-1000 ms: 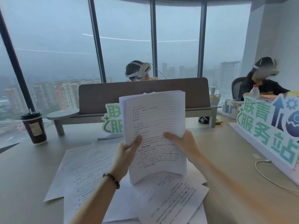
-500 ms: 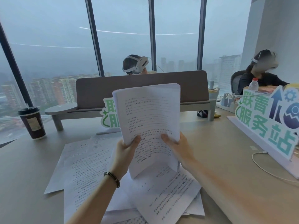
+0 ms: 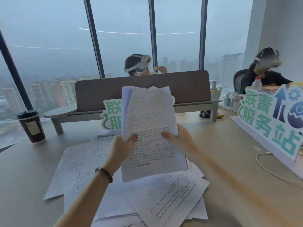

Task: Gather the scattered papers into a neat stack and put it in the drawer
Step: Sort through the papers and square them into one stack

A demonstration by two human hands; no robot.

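Note:
I hold a bundle of printed white papers (image 3: 148, 118) upright above the desk, its lower edge just over the loose sheets. My left hand (image 3: 122, 148) grips the bundle's left edge, thumb on the front page. My right hand (image 3: 178, 139) grips the right edge the same way. Several more printed sheets (image 3: 170, 199) lie scattered and overlapping on the beige desk (image 3: 24, 169) beneath and to the left (image 3: 78, 163). No drawer is in view.
A dark paper coffee cup (image 3: 32, 126) stands at the far left. A grey desk divider (image 3: 144, 89) and a green-lettered sign (image 3: 112, 117) stand behind the papers. A larger sign (image 3: 272, 122) and a white cable (image 3: 265, 166) occupy the right. Two people with headsets sit beyond.
The bundle has stayed upright in both hands and dropped slightly, its sheets drawn closer together. The view has tilted a little.

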